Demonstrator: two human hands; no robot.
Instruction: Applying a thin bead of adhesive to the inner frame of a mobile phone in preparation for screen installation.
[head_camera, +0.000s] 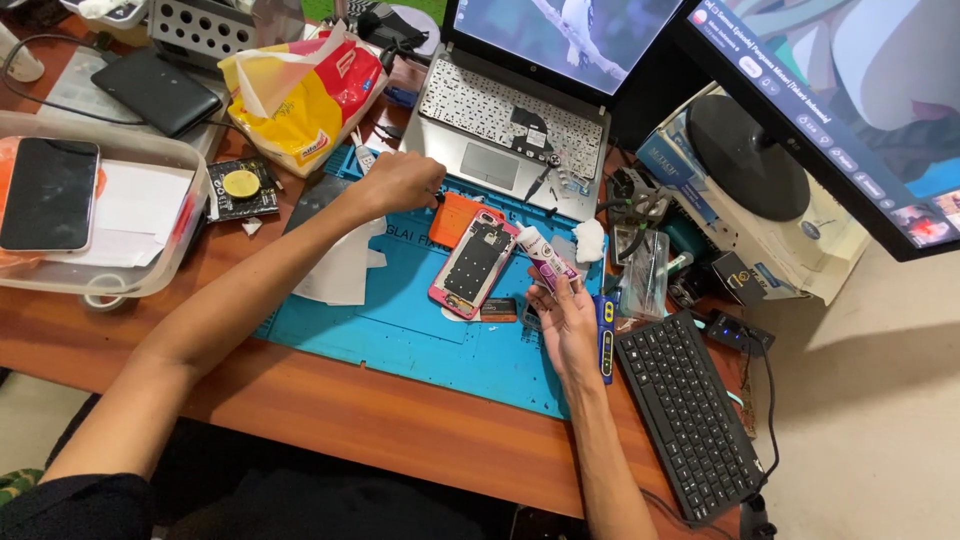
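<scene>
With your right hand gripping the small glue tube and your left hand curled beyond the opened phone, keep the nozzle steady.

Repair bench, blue mat on wooden surface.
Right hand holds tube; left hand above orange pad; opened pink phone between; laptop behind.

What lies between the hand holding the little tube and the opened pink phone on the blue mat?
Nothing visible. The right hand holds the small white and purple tube just right of the opened pink phone, with only bare blue mat between them. The left hand is farther back, near the laptop.
</scene>
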